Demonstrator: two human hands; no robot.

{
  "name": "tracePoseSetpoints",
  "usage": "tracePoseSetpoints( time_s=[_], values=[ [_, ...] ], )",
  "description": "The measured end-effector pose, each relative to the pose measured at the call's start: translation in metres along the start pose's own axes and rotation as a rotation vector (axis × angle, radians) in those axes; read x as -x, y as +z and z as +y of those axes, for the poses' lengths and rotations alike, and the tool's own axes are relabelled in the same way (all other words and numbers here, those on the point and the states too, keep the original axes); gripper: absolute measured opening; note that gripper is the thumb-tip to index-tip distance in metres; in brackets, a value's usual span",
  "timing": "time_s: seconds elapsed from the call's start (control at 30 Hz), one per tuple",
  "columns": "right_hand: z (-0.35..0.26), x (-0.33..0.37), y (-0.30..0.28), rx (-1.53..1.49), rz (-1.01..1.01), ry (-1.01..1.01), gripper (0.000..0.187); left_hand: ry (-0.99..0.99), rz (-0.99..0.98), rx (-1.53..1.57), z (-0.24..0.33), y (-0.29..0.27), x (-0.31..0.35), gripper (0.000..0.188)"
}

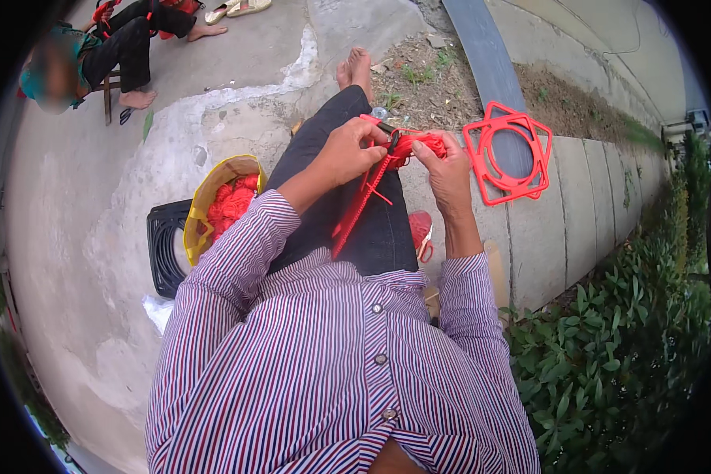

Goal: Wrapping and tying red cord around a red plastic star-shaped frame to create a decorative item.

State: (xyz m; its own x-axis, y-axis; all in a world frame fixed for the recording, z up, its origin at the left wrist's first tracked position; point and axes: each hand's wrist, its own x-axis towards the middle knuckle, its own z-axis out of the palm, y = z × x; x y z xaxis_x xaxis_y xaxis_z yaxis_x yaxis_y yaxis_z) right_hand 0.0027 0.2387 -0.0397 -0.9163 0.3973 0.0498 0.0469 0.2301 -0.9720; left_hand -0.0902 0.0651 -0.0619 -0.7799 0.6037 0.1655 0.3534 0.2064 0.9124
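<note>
- The left hand (347, 152) is working over the lap, its thumb and fingertips pressing together around the top of a red strip (355, 213), close to a small black piece (393, 142).
- The right hand (448, 170) is pinching a bundle of red cord (417, 148), thumb on the near side; the cord is sitting between the two hands, just above the knees.
- A loose red end is sticking out beside the strip, and here's the risk: loops could be snagging on the black piece if the bundle twists.
- If the right thumb is easing off too soon, the bundle could be spilling into a tangle.
- The strip is slanting down over the dark trousers (316, 186), so a weak left pinch could be letting it slip.
- Scissors (426, 251) are lying low beside the thigh; a careless reach could be meeting their blades.
- Left of the legs, a yellow bag (200, 204) is holding more cord beside black frames (162, 261); red frames (513, 187) are resting to the right.
</note>
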Motion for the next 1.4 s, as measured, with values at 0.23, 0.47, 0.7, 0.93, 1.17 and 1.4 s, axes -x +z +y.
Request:
tracePoseSetpoints(
  time_s=[0.23,0.47,0.7,0.93,1.17,1.4],
  values=[
    [-0.039,0.049,-0.012,-0.333,-0.088,-0.172,0.029,-0.304,-0.292,0.428,0.003,0.014,0.012,0.021],
    [-0.022,0.022,-0.016,-0.949,0.15,-0.022,0.046,-0.33,-0.241,0.552,0.002,0.022,0.016,0.027],
    [-0.066,0.049,-0.005,-0.655,-0.237,-0.196,0.053,-0.339,-0.207,0.543,-0.003,0.026,0.015,0.04],
    [-0.104,0.116,0.005,-0.974,-0.518,0.104,0.061,-0.276,-0.192,0.555,-0.001,0.024,0.018,0.039],
    [-0.132,0.148,0.005,-1.078,-0.418,0.236,0.058,-0.276,-0.205,0.523,-0.002,0.027,0.014,0.03],
    [-0.16,0.125,0.0,-1.332,-0.788,-0.208,0.052,-0.274,-0.188,0.302,0.006,0.033,0.013,0.025]
  ],
)
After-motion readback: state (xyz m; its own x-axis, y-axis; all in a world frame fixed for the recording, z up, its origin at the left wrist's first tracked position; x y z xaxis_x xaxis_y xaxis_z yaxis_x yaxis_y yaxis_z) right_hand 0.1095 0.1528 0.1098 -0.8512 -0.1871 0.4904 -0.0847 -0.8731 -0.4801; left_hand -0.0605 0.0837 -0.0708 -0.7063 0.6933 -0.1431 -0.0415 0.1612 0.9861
